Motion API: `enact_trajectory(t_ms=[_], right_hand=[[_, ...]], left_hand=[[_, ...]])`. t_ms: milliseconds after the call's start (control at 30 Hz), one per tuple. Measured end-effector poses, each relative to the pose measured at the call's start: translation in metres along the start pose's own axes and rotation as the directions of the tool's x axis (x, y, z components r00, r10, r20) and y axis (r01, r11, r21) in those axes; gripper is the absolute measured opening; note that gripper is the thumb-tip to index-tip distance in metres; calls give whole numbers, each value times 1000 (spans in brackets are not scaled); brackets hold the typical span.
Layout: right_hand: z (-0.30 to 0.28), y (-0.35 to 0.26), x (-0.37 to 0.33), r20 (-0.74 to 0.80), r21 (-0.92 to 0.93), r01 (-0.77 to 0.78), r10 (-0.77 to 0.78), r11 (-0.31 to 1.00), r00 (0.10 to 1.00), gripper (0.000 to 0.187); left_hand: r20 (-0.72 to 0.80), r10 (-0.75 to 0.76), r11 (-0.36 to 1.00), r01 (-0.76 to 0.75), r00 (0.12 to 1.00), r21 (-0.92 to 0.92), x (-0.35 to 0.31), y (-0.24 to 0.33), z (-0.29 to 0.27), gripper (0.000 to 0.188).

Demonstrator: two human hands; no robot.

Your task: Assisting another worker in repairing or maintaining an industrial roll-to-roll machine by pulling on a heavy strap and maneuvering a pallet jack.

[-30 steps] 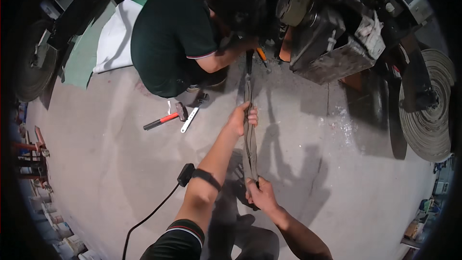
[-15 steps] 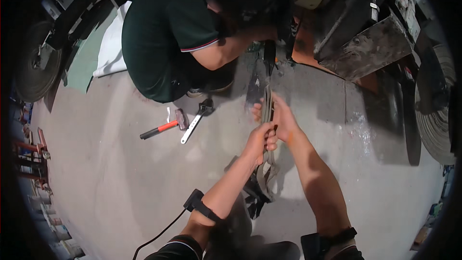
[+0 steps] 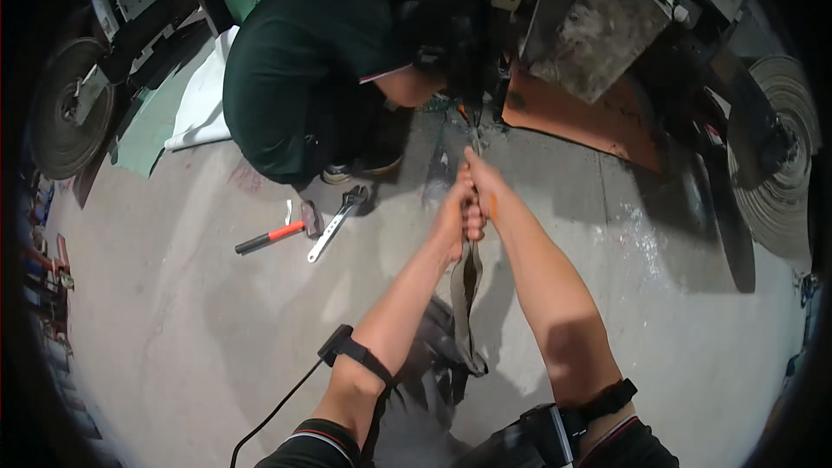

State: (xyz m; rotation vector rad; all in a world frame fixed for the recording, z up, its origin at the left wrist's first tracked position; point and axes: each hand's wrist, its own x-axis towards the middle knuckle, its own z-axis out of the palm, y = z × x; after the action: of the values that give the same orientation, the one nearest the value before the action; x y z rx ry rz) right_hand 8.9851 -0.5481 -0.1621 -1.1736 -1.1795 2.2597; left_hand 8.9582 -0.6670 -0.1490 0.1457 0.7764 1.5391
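Observation:
Both of my hands grip a long grey-brown fabric strap [image 3: 466,284], one close behind the other. My left hand [image 3: 449,221] is wrapped round it nearer to me. Just beyond, my right hand [image 3: 483,180] is closed on the same strap, its thumb pointing away from me. The folded loose end hangs below my hands toward my knees. From my hands, the strap runs forward to the dark base of a machine, where its far end is lost in shadow. A person [image 3: 299,61] in a dark shirt crouches there, hands hidden in the dark.
A hammer [image 3: 277,233] with a red and black handle and an adjustable wrench [image 3: 334,230] lie on the concrete floor at left. An orange sheet [image 3: 581,117] rests under a metal box [image 3: 598,35]. Large rolls stand at the left [image 3: 74,113] and right [image 3: 767,147].
My right hand, loosely open beside the strap before, has closed on it ahead of my left hand. The view has shifted, showing more of the machine. The crouching person's arm has drawn back slightly.

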Motion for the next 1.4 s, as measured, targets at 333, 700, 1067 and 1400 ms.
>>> enact_trajectory(t_ms=[333, 700, 1067, 1400], right_hand=[[-16, 9, -12, -179, -262, 43, -93, 964, 979, 37], [-7, 18, 1, -147, -241, 55, -92, 969, 985, 34], [-4, 12, 3, -123, -280, 61, -99, 958, 987, 41], [-12, 10, 12, -182, -284, 15, -69, 959, 981, 34]], left_hand=[[16, 69, 997, -69, 998, 27, 11, -33, 2, 41], [-29, 64, 996, -63, 998, 58, 2, -24, -6, 41], [-62, 78, 993, -73, 995, 88, 0, -19, -7, 39], [-48, 52, 995, -47, 998, 90, 8, -19, -6, 43]])
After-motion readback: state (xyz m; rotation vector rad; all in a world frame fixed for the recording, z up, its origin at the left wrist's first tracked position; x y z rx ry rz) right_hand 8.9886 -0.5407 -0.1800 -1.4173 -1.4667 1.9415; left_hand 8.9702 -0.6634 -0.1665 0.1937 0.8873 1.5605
